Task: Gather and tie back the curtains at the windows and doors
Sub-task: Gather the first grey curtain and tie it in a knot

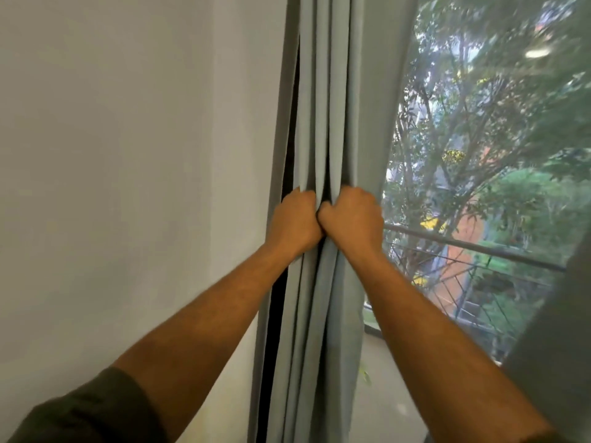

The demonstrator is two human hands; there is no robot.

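Sleeves: dark olive fabric sleeve (92, 407) at the lower left edge, bare forearms reaching forward from it.
Left hand: the left hand (295, 219) is fisted around the left folds of the pale blue-grey pleated fabric curtain (323, 107), knuckles touching the other hand.
Right hand: the right hand (353, 217) clenches the right folds at the same height.
Curtain position: bunched into a narrow column between the plain white wall (128, 155) and the large glass window (479, 155), hanging upright.
Beyond the glass: grey metal railing (473, 247) and blurred green trees.
Step in hand: judged to be gathering, nearly complete.
Next move: likely one hand must keep the bundle pinched while the other finds a tie-back; none is visible.
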